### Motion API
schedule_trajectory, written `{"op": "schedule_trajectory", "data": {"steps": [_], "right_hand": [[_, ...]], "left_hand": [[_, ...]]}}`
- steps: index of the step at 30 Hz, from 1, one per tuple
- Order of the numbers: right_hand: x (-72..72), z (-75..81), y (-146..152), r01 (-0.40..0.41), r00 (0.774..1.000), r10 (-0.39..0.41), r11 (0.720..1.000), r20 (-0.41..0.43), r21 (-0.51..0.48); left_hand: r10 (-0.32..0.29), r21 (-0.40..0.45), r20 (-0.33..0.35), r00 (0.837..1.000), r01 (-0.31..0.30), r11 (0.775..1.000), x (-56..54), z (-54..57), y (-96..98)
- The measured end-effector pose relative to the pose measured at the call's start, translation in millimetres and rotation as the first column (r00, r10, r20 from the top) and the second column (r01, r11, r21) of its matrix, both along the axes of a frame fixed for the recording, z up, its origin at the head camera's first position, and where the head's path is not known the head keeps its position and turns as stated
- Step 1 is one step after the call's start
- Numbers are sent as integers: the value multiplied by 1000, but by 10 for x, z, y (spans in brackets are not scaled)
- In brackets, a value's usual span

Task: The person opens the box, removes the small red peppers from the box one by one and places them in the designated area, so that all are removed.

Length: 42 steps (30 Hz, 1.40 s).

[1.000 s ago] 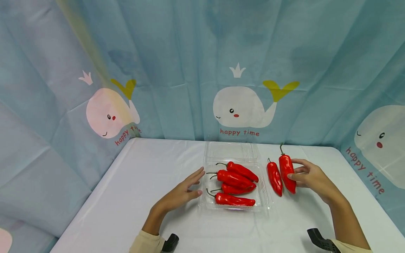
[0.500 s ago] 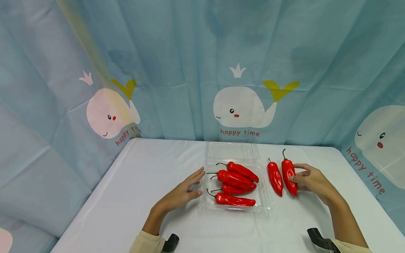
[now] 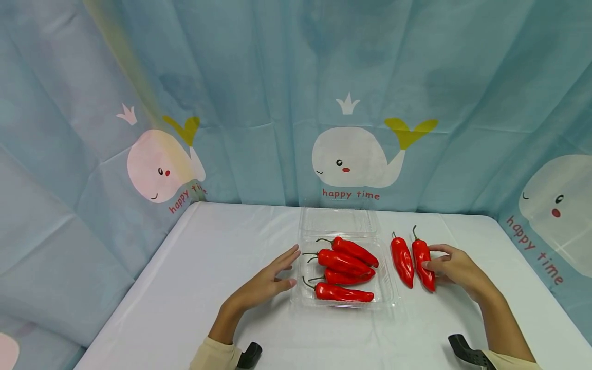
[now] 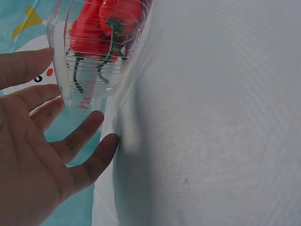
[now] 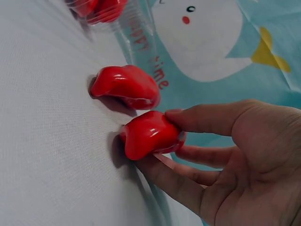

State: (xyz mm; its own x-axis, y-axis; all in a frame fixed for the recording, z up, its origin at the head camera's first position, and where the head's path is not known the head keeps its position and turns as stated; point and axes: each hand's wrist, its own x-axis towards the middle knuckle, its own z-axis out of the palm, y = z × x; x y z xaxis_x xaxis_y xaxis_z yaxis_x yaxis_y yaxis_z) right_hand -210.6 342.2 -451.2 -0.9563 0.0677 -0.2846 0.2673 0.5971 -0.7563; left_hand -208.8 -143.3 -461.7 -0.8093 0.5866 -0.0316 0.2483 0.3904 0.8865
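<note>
My right hand pinches a red pepper between thumb and fingers, low over the white table at the right. Just left of it lies another red pepper, stem pointing away from me. A clear plastic clamshell box stands mid-table with its lid folded back. Several red peppers lie inside it, their green stems to the left. My left hand is at the box's left side, fingers spread and slightly bent, holding nothing. In the left wrist view its fingertips reach the box wall or nearly so; contact is unclear.
The box's clear lid lies back toward the curtain, which is blue with printed whales and hangs behind the table. Black wrist mounts sit at both forearms.
My right hand has brought its pepper nearer to me and down toward the table, beside the loose one. My left hand and the box have stayed put.
</note>
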Motion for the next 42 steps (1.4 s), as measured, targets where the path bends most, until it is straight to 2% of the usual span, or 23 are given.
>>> {"op": "schedule_trajectory", "data": {"steps": [12, 23, 36, 42], "right_hand": [[7, 2, 23, 12, 1000, -13, 1000, -13, -12], [9, 59, 47, 10, 1000, -9, 999, -22, 34], [91, 157, -43, 12, 990, -3, 998, -139, 65], [123, 228, -140, -1, 975, 15, 998, -221, 60]], "left_hand": [[3, -1, -1, 1000, -3, 1000, 6, 15, 4], [7, -4, 1, 1000, -7, 1000, -2, -11, 2], [-3, 5, 1, 1000, 3, 1000, 4, 1, 3], [2, 0, 1, 1000, -2, 1000, 6, 3, 2]]}}
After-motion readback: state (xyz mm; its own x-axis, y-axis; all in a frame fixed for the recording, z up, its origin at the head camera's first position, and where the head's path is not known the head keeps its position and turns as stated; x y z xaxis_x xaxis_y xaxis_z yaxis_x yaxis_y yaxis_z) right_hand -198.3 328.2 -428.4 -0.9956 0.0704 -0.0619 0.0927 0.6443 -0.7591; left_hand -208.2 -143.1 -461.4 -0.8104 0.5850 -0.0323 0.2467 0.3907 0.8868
